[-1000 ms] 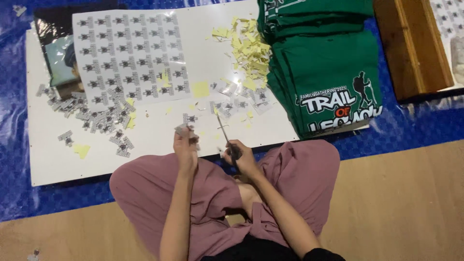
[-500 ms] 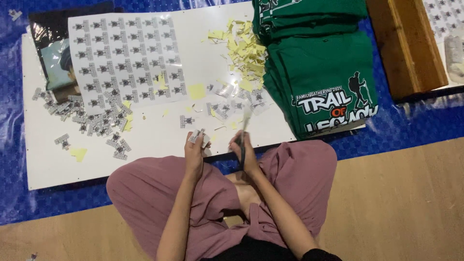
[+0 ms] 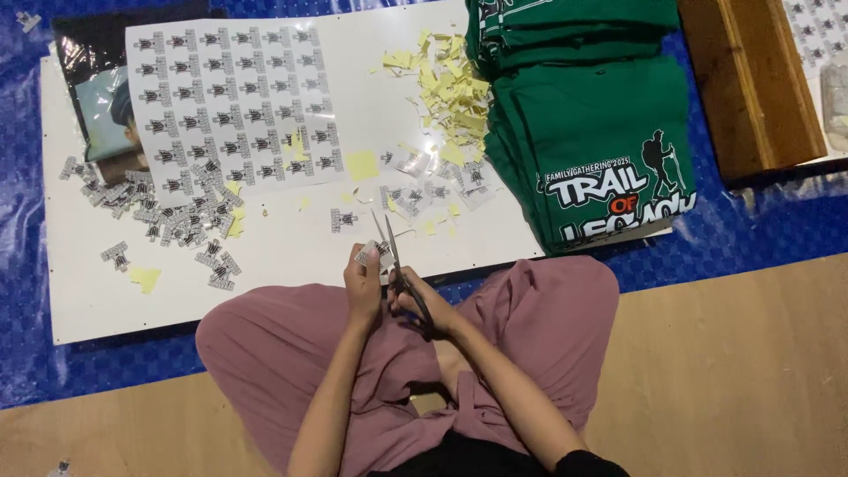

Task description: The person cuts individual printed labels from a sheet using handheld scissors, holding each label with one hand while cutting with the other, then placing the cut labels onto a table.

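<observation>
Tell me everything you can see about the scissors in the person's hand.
The scissors look like metal, with two thin pale blades and dark handles. The blades stand open in a narrow V, tips pointing away from the person, above the white board. The right hand grips the handles; the left hand holds a small printed piece against the blades.

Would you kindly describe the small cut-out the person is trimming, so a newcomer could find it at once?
Start at the white board on the blue tarp. At its near edge, the left hand pinches a small printed cut-out against open scissors in the right hand. It alone is held; other cut-outs lie on the board.
</observation>
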